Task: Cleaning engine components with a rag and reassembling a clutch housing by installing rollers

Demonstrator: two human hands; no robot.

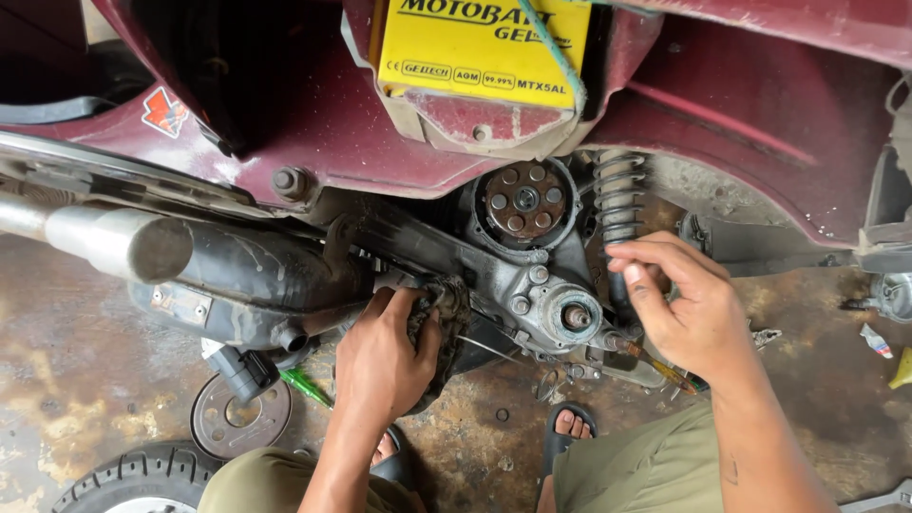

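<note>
A dark red scooter lies open with its rear hub and bare axle exposed. My left hand is closed around a dirty dark rag, pressed against the grimy engine casing just left of the axle. My right hand grips a screwdriver with an orange and green handle; its tip points toward the casing below the axle. The fingers rest beside the coil shock spring. A round rusty clutch plate sits above the axle.
A yellow battery sits in the body above. The black exhaust and a chrome pipe run left. On the stained concrete floor lie a round metal disc, a tyre, a green tool and small washers. My sandalled feet are below.
</note>
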